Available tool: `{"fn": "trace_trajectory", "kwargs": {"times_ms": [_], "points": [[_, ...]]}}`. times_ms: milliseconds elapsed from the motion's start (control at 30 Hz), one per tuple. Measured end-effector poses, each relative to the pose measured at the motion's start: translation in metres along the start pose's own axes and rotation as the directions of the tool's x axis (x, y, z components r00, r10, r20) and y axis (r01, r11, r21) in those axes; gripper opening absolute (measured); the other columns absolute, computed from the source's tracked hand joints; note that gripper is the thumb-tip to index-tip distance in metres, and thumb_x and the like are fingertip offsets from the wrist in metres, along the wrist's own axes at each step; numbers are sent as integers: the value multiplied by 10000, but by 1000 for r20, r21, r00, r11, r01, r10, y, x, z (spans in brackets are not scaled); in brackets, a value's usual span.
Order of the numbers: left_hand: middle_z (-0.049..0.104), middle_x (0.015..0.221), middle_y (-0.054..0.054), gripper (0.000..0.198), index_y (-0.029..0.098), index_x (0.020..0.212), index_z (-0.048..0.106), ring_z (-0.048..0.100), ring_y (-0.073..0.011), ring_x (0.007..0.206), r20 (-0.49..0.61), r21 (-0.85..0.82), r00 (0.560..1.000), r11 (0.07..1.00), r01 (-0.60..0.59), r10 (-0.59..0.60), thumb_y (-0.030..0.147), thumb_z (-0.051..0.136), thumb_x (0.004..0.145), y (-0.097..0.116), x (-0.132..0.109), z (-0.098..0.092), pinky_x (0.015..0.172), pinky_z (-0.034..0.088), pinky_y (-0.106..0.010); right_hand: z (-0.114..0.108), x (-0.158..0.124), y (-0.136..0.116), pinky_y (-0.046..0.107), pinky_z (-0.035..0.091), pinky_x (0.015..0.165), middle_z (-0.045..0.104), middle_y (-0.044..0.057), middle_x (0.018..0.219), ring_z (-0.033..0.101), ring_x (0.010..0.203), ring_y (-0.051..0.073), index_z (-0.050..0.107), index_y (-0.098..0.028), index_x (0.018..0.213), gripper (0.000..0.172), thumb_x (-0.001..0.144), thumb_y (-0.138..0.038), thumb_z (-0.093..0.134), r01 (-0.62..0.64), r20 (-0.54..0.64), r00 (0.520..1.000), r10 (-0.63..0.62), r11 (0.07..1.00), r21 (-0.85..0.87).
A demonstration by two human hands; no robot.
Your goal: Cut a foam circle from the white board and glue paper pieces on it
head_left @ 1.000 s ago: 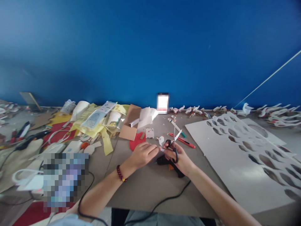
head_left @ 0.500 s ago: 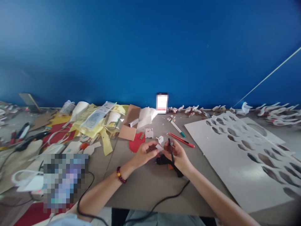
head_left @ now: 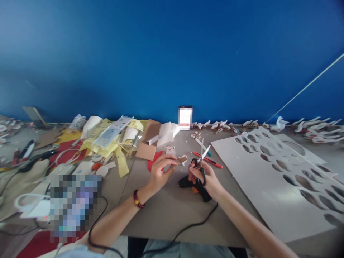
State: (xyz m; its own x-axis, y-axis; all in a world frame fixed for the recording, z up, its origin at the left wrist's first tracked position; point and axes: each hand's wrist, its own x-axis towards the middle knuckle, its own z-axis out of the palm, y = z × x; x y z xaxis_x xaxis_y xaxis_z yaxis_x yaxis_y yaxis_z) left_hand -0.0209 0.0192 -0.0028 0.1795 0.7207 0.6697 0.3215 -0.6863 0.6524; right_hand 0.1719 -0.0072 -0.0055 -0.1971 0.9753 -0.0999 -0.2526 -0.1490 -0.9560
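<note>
Between the thumb and fingers of my left hand [head_left: 161, 169] is a small brown-and-white cut paper piece [head_left: 182, 159]. My right hand [head_left: 206, 175] grips black-handled scissors [head_left: 202, 163], their parted blades pointing up and away from me. Just below that hand a black glue gun [head_left: 202, 191] lies on the table, partly covered by the fingers. Behind the scissors are a red utility knife [head_left: 215, 163] and a white pen with a green end [head_left: 199, 144]. A red paper shape [head_left: 152, 163] and a small white card [head_left: 170, 150] lie beyond my left hand.
On the right lies a large white sheet [head_left: 249, 186] with many cut-out holes. White bird-like paper figures [head_left: 322, 134] line the wall. Packets and yellow paper [head_left: 107, 143] pile up at the left. A black cord [head_left: 188, 227] crosses the front edge.
My hands have moved apart. The scissors have swung from pointing down in my right hand to pointing up with blades spread. The small piece in my left hand now shows a brown side.
</note>
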Motion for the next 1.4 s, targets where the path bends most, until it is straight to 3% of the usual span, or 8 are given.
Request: {"fn": "trace_trajectory", "kwargs": {"times_ms": [233, 467, 567, 700, 833, 967, 1233, 1400], "points": [[724, 883, -57, 139, 199, 920, 684, 680, -185, 854, -46, 1, 994, 995, 96, -96, 188, 573, 838, -6, -5, 0, 834, 546, -348, 3, -5, -10, 201, 220, 376, 461, -68, 575, 338, 394, 44, 435, -194, 741, 419, 723, -543, 667, -95, 91, 990, 107, 986, -134], [697, 989, -91, 194, 173, 995, 679, 691, -190, 846, -10, -283, 970, 931, 229, -242, 218, 558, 850, 0, -4, 2, 798, 581, -342, 2, -4, -10, 191, 197, 365, 415, -77, 569, 298, 401, 34, 441, -192, 735, 432, 703, -543, 690, -171, 142, 968, 206, 958, -229], [708, 941, -76, 170, 167, 964, 676, 695, -163, 757, -35, -319, 937, 893, 318, -346, 246, 615, 826, 3, -2, 4, 733, 590, -296, 0, -3, -7, 194, 226, 381, 414, -75, 561, 323, 422, 47, 449, -192, 719, 432, 680, -532, 713, -193, 152, 957, 245, 936, -294], [720, 858, -57, 318, 165, 1060, 605, 692, -147, 656, -43, -399, 874, 810, 429, -484, 297, 681, 780, 6, 2, 5, 643, 593, -267, -2, -2, -2, 206, 290, 445, 461, -54, 576, 382, 491, 77, 494, -185, 694, 405, 682, -532, 702, -156, 121, 967, 222, 900, -407], [717, 742, -38, 280, 151, 915, 625, 690, -153, 619, 8, -476, 820, 719, 506, -572, 333, 728, 728, 8, 6, 5, 611, 599, -267, -3, -2, -2, 205, 301, 469, 488, -43, 592, 400, 526, 87, 515, -183, 681, 382, 685, -519, 697, -134, 103, 974, 203, 877, -462], [704, 672, -24, 259, 147, 823, 655, 678, -150, 576, 52, -464, 799, 694, 550, -599, 357, 745, 701, 6, 4, 6, 582, 601, -268, -1, -3, -4, 202, 290, 448, 473, -48, 562, 399, 501, 85, 520, -186, 670, 374, 681, -514, 699, -140, 110, 971, 213, 877, -459], [730, 771, -54, 211, 146, 867, 684, 696, -156, 620, 119, -419, 824, 725, 547, -553, 322, 706, 753, 8, -6, 10, 620, 602, -262, 1, -4, -4, 200, 241, 376, 421, -74, 475, 356, 393, 68, 522, -191, 692, 389, 677, -539, 697, -212, 101, 954, 283, 872, -440], [734, 790, -60, 179, 151, 860, 685, 705, -167, 651, 153, -391, 826, 734, 555, -543, 307, 690, 773, 15, -6, 10, 634, 608, -268, 0, -3, -3, 203, 243, 382, 409, -77, 462, 353, 392, 69, 522, -190, 674, 383, 668, -525, 708, -193, 98, 960, 261, 876, -441]]}}
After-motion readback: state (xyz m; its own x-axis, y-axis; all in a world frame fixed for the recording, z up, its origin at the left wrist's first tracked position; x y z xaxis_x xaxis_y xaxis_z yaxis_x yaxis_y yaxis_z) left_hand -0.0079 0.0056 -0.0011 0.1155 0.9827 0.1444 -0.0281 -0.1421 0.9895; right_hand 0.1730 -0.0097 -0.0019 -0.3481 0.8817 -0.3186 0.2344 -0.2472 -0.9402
